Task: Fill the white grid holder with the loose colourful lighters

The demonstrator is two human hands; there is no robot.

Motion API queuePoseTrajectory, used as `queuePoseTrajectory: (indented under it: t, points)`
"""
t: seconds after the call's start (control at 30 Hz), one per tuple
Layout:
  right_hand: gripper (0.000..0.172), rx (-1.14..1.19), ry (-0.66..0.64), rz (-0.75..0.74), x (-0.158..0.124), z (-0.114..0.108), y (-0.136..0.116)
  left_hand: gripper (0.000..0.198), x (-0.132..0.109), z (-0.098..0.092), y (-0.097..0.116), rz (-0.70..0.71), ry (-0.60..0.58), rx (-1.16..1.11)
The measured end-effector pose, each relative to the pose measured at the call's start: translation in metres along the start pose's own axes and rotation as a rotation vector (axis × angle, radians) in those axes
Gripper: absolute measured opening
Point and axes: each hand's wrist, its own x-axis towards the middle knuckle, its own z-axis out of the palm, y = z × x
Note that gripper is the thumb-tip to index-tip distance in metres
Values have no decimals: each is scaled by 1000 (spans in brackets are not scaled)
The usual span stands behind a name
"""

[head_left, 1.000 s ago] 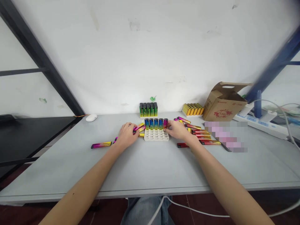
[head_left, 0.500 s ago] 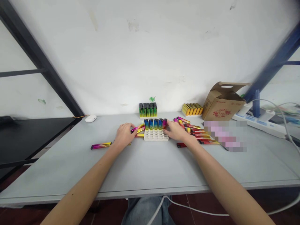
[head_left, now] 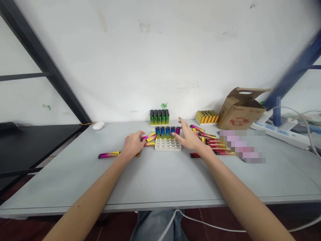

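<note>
A white tray with rows of holes (head_left: 167,147) lies on the table between my hands. Upright in its back row stand several blue-and-green lighters (head_left: 163,133), with a purple lighter (head_left: 178,130) at the right end. My left hand (head_left: 133,144) is left of the tray, fingers curled on the end of a purple-and-yellow lighter (head_left: 150,137); more lighters lie beneath and beside it. Fingers spread, my right hand (head_left: 188,136) is at the tray's right side, nearest the purple lighter, and holds nothing.
Loose red-and-gold lighters (head_left: 217,145) lie to the right, and one purple-and-yellow lighter (head_left: 109,155) lies left. Filled trays of green lighters (head_left: 159,117) and yellow lighters (head_left: 207,117) stand by the wall. Also there are a cardboard box (head_left: 240,113), power strip (head_left: 282,134) and white round device (head_left: 98,126).
My right hand has let go of the purple lighter at the row's right end and spread its fingers. My left hand stays by the loose lighters at the left.
</note>
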Motion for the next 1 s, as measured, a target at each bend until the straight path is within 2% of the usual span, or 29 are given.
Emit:
queuePoseTrajectory:
  t: [0.1, 0.17, 0.37, 0.47, 0.53, 0.63, 0.77, 0.9, 1.0]
  points:
    - [81, 0, 50, -23, 1, 3, 1, 29, 1, 1, -1, 8, 24, -60]
    - [78, 0, 84, -22, 1, 4, 2, 27, 1, 0, 0, 61, 97, -112]
    - [63, 8, 231, -85, 1, 2, -3, 22, -6, -13, 15, 226, 495, -233]
    - [46, -18, 317, -196, -2, 1, -15, 20, -12, -20, 26, 306, 673, -246]
    - [33, -22, 303, -292, -5, 2, -26, 22, -15, -20, 32, 401, 737, -269]
    - [27, -5, 221, -391, -9, 6, -40, 25, -22, -16, 39, 550, 722, -296]
    - [32, 105, 137, -406, -13, 13, -52, 28, -33, -6, 50, 686, 688, -302]
    - [18, 263, -11, -328, -17, 20, -58, 34, -39, -2, 59, 765, 691, -350]
    - [19, 400, -121, -201, -18, 24, -59, 41, -36, -3, 56, 759, 628, -351]
